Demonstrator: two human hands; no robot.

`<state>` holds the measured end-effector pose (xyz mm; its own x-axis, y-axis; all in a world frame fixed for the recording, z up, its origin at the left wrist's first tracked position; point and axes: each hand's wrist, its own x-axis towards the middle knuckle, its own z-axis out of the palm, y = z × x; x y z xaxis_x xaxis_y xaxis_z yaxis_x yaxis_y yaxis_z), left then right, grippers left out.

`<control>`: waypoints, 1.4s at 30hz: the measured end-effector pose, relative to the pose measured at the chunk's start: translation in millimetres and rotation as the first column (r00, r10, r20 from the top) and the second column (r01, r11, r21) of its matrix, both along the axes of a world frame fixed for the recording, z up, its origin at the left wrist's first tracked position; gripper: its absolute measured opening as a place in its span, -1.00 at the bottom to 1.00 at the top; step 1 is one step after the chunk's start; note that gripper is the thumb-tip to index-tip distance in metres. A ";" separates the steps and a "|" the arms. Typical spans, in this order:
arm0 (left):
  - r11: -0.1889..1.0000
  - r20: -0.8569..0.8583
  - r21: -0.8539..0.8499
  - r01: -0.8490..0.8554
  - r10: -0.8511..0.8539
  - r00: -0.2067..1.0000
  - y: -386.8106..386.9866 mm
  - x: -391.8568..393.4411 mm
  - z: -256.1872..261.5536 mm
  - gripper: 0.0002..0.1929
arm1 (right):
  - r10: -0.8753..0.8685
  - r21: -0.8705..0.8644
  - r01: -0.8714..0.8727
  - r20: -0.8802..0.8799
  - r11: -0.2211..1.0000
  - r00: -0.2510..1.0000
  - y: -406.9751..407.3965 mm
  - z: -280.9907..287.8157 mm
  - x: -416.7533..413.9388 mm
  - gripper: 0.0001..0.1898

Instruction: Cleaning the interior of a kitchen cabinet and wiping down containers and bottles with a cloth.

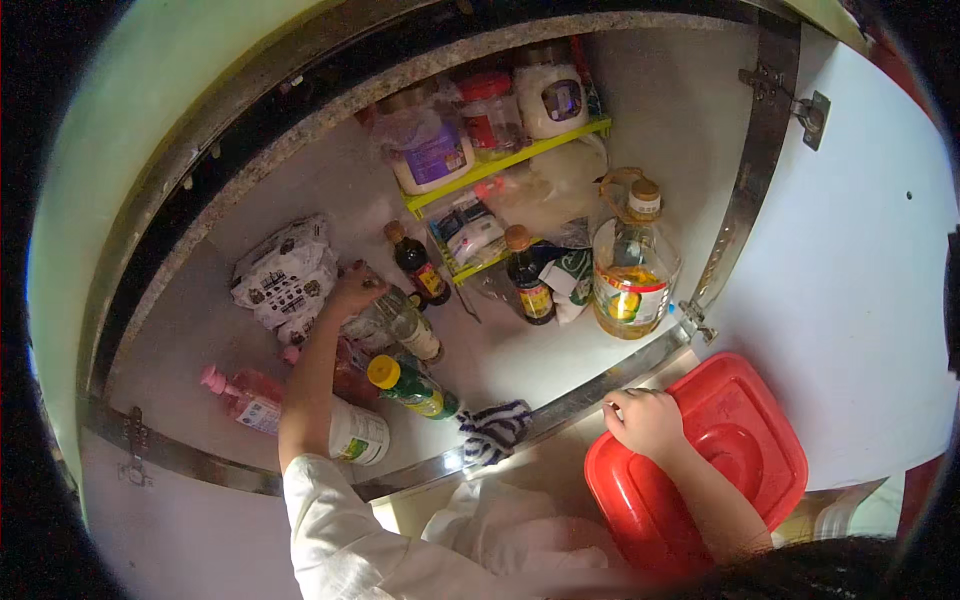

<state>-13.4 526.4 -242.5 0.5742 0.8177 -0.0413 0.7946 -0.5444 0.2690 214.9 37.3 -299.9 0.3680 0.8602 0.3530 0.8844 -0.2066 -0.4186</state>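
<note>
My left hand reaches into an open cabinet, its fingers around the top of a clear bottle with a pale label. Close by stand a dark sauce bottle with a brown cap and a green bottle with a yellow cap. White printed packs lie beyond the hand. Below my left forearm are a pink pump bottle and a white tub. Loosely curled and holding nothing I can see, my right hand is over the edge of a red plastic basin-like piece.
A yellow-green rack at the back carries several jars and packets. To its right are another sauce bottle and a large oil jug. A striped cloth hangs over the cabinet's front edge. The right door stands open.
</note>
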 end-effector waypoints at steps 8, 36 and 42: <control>0.989 0.147 -0.125 0.077 -0.058 0.988 -29.8 17.4 -15.8 -0.62 | -0.043 -0.077 0.043 -0.004 0.996 0.999 0.8 0.9 -1.0 -0.88; 0.955 0.223 -0.051 0.291 -0.273 0.936 -63.2 166.7 -26.2 -0.65 | -0.007 -0.020 0.007 -0.027 1.000 1.000 1.4 2.7 -0.5 -0.85; 0.898 0.260 0.334 0.285 -0.379 0.888 -96.2 96.5 14.7 -0.44 | -0.016 -0.049 0.015 -0.027 0.999 1.000 -1.4 -0.7 4.7 -0.85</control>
<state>83.0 430.2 -227.8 0.7584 0.5263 0.3846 0.4537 -0.8498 0.2683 219.6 35.9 -300.6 0.3903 0.8702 0.3006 0.8694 -0.2409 -0.4315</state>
